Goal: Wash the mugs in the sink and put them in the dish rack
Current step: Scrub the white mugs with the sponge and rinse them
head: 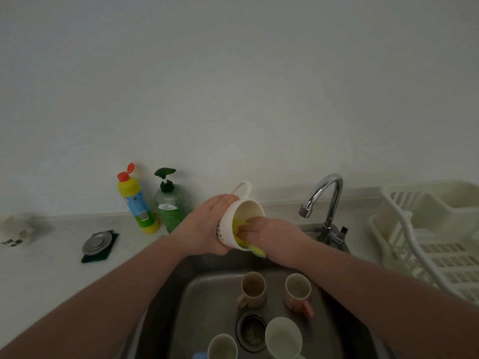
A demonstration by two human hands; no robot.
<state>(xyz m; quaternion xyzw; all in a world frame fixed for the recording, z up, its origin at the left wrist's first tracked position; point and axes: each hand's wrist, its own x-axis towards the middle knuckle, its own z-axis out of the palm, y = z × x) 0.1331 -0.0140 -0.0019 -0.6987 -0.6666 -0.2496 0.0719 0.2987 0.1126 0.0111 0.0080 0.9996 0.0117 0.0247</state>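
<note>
White mug (234, 221): left hand (204, 226) grasps it; right hand (269, 233) clenches yellow sponge (239, 230) inside. Risk: soapy grip slips, mug drops onto mugs below.

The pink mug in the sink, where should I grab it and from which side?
Take the pink mug by its handle, coming from the near side. It stands upright on the sink floor with the handle pointing toward you, nothing crowding that side.

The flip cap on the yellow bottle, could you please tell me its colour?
Orange-red cap, standing open, clearest in the head view.
</note>
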